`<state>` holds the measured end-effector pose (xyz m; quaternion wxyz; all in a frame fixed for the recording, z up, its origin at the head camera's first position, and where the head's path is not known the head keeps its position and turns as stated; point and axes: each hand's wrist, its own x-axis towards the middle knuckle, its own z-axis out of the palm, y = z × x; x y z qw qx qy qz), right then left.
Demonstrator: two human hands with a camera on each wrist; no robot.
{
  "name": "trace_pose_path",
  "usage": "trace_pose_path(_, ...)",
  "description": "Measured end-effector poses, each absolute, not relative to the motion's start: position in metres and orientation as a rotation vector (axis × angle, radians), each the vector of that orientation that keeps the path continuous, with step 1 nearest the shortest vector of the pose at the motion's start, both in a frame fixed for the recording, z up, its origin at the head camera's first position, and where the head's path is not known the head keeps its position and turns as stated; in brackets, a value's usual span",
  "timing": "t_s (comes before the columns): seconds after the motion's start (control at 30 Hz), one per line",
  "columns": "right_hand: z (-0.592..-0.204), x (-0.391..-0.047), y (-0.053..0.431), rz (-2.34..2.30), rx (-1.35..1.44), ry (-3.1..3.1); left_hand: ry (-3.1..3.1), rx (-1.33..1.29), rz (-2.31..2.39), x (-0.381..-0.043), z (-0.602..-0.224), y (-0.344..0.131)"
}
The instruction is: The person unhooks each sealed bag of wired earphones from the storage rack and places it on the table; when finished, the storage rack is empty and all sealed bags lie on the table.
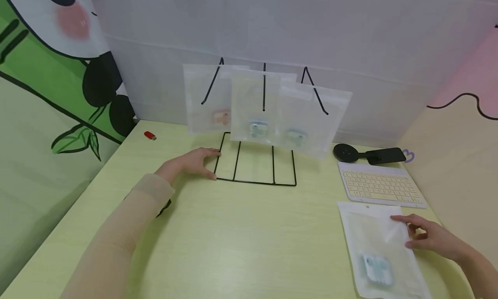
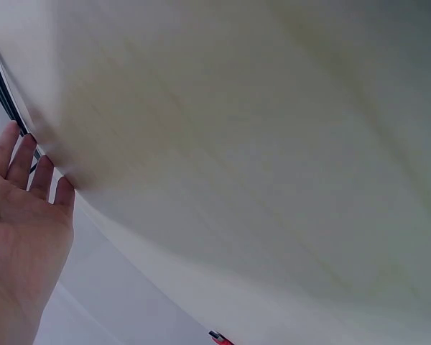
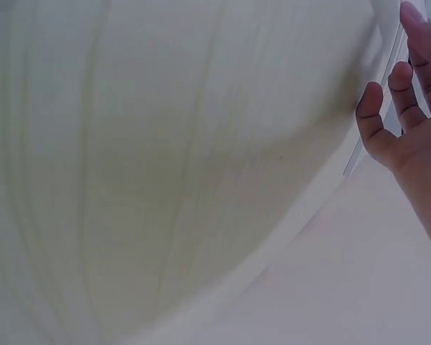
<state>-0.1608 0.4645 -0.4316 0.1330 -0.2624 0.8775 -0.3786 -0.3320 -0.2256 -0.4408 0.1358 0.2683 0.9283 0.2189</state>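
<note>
A black wire display rack (image 1: 246,181) stands toward the back of the table. Three frosted pouches hang from its hooks: a left pouch (image 1: 198,113) with an orange-pink piece, a middle pouch (image 1: 245,95) and a right pouch (image 1: 330,121), both with bluish pieces. My left hand (image 1: 192,162) touches the left side of the rack's base, thumb and fingers spread. At the right front lies another frosted pouch (image 1: 362,229) with a white-and-blue case (image 1: 377,269) inside. My right hand (image 1: 435,238) is at this pouch's right edge, index finger extended over it, thumb beside the edge.
A white keyboard (image 1: 383,184) lies behind the front pouch. Behind that is a black object with a round end (image 1: 346,152) and a flat rectangular end. A red USB stick (image 1: 149,135) lies at the back left. A dark item is partly hidden by my left forearm.
</note>
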Motion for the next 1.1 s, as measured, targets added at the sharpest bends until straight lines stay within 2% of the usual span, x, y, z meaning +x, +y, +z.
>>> trace_pose_path(0.13, -0.432, -0.163, 0.466, -1.09, -0.851, 2.53, 2.693, 0.78, 0.624, -0.333, -0.442, -0.226)
trace_pose_path(0.77, -0.435, -0.171, 0.481, -0.863, -0.923, 2.709, 2.695, 0.755, 0.61, -0.331, -0.437, -0.221)
trace_pose_path(1.1, -0.416, -0.17, 0.473, -0.782, -0.883, 2.801, 2.688, 0.748, 0.61, -0.333, -0.438, -0.223)
